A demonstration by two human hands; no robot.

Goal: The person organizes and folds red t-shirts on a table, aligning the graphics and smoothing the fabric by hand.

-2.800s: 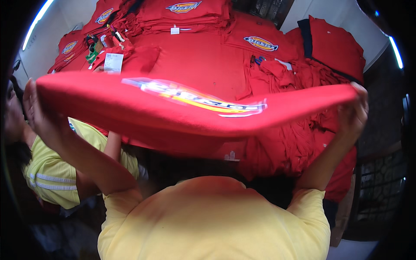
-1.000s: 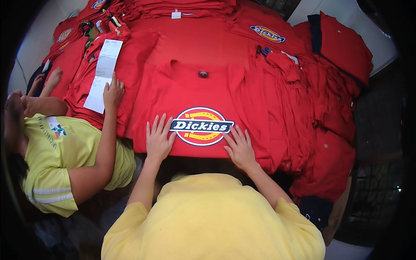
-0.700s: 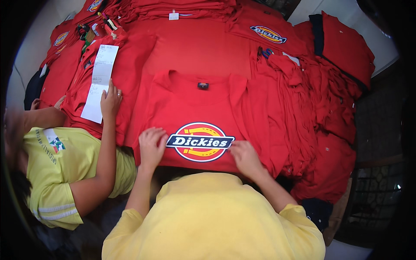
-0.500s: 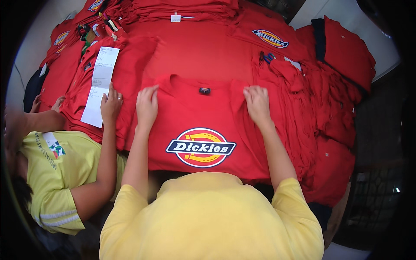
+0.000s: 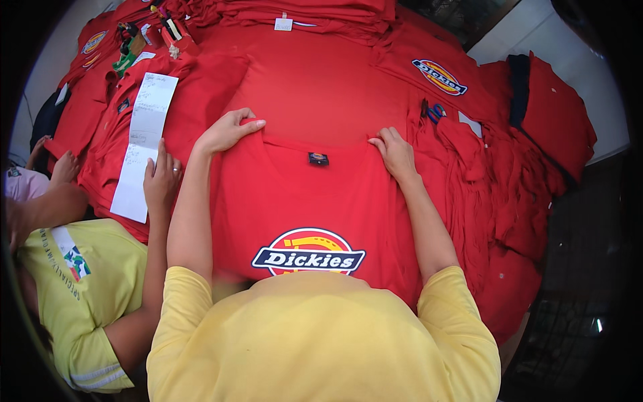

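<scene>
A red T-shirt [image 5: 301, 201] with an oval printed logo on its chest is spread between my hands, its neckline toward the far side. Inside the collar a small dark label shows. My left hand [image 5: 232, 131] pinches the shirt at the left shoulder, thumb against the fingers. At the opposite shoulder, my right hand [image 5: 394, 153] grips the cloth between thumb and fingers. The shirt's lower edge disappears behind my yellow-clad torso.
To my left a co-worker in a yellow-green shirt [image 5: 94, 268] rests a hand [image 5: 162, 179] by a long white paper [image 5: 144, 147]. Piled red garments [image 5: 495, 174] lie at right, with blue-handled scissors [image 5: 437, 112]. A folded red stack [image 5: 321, 17] stands at the back.
The shirt has shifted nearer to me, its logo now partly hidden by my torso. My left hand has turned at the shoulder. The co-worker's hand and the paper appear slightly lower.
</scene>
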